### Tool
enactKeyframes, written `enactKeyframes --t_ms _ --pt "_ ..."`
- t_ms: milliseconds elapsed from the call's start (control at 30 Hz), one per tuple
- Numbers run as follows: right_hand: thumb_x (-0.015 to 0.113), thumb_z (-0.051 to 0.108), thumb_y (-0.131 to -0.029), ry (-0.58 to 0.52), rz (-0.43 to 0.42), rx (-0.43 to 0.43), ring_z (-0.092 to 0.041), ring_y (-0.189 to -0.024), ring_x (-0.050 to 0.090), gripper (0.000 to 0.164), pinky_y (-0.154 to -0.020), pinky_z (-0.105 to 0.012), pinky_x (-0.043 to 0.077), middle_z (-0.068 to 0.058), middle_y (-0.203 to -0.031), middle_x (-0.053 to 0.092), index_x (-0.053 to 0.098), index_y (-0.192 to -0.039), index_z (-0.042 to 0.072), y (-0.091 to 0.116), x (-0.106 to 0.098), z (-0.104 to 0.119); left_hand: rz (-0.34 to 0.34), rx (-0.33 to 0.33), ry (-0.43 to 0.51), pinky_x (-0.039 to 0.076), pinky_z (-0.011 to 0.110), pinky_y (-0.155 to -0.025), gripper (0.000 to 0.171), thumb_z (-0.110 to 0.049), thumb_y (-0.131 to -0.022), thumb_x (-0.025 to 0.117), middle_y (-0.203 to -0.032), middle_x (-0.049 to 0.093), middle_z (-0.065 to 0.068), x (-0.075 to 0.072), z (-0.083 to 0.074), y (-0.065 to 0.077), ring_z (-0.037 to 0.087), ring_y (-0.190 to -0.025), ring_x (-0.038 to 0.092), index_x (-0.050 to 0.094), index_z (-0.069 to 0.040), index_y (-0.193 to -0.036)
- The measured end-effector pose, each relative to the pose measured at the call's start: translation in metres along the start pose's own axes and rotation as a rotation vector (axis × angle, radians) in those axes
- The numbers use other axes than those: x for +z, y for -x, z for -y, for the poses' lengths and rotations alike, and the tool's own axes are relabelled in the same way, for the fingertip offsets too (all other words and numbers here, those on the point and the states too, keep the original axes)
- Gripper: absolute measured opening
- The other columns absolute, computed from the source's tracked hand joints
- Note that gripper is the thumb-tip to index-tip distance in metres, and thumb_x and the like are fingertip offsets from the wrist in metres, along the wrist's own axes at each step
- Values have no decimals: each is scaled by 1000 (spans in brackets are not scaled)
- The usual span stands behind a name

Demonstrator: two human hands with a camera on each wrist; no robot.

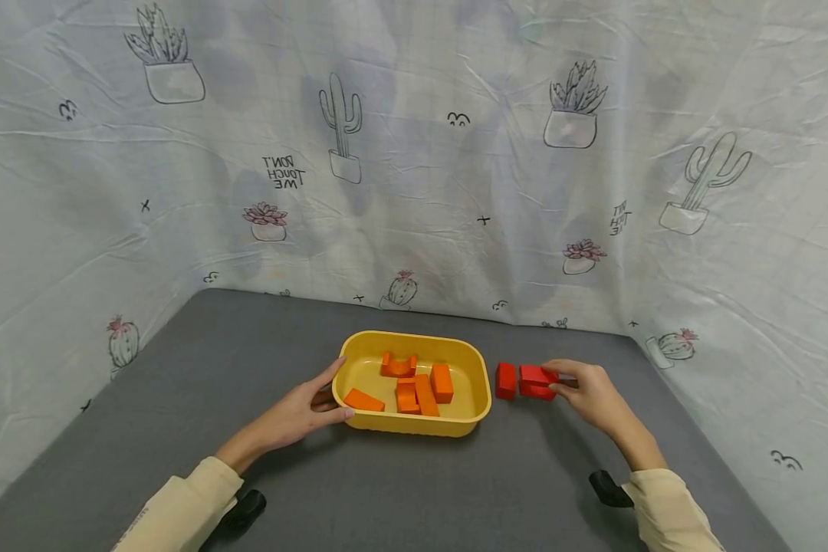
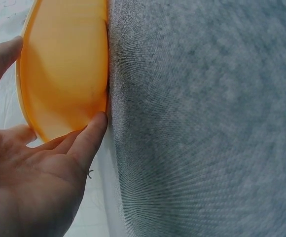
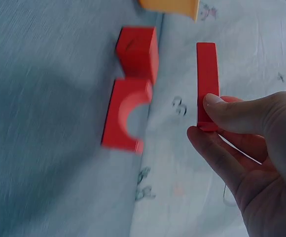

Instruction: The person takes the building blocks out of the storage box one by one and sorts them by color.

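At its left end, the yellow bin (image 1: 414, 425) is gripped by my left hand (image 1: 303, 414), its thumb and fingers spread around the wall. In the left wrist view, fingertips touch the side of the bin (image 2: 64, 64). Several orange blocks (image 1: 441, 383) lie inside it, one of them notched with a curve. My right hand (image 1: 589, 391) pinches a narrow red block (image 3: 207, 74) between thumb and fingers, raised off the table. Below it, a red arch block (image 3: 116, 121) rests on the table beside a red rectangular block (image 1: 505, 381), right of the bin.
A grey cloth-covered table (image 1: 414, 491) spreads under everything. Behind and at the sides hangs a white curtain (image 1: 414, 153) printed with cacti and potted plants. Black straps (image 1: 609, 489) show at both wrists near the cream sleeves.
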State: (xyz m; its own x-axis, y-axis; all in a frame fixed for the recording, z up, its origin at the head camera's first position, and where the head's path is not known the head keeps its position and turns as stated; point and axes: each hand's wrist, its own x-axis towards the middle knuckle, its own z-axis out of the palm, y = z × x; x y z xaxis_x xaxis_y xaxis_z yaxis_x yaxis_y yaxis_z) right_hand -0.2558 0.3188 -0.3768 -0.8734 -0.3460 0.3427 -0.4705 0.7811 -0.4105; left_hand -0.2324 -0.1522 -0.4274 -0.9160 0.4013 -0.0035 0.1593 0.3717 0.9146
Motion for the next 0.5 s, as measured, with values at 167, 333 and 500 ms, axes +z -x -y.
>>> enactKeyframes --t_ms 167,333,500 --pt "75 -9 -80 18 -22 17 -41 -103 65 31 -76 -43 59 -24 -113 67 70 -111 -6 11 -10 -16 -11 -7 -7 50 31 -98 96 -39 -89 73 -161 19 17 1 0 0 32 -134 46 11 -18 -159" --pt "75 -7 -80 62 -16 42 -43 -102 64 29 -74 -46 58 -26 -111 68 71 -109 -6 15 -13 -32 -12 -3 4 50 30 -97 95 -38 -89 73 -161 19 17 0 -1 1 32 -135 45 12 -19 -159" --pt "75 -6 -80 89 -15 65 -43 -100 64 29 -72 -47 58 -26 -108 68 72 -108 -6 18 -15 -48 -2 4 18 51 29 -96 95 -37 -89 73 -160 21 19 1 -1 2 32 -134 45 11 -19 -159"
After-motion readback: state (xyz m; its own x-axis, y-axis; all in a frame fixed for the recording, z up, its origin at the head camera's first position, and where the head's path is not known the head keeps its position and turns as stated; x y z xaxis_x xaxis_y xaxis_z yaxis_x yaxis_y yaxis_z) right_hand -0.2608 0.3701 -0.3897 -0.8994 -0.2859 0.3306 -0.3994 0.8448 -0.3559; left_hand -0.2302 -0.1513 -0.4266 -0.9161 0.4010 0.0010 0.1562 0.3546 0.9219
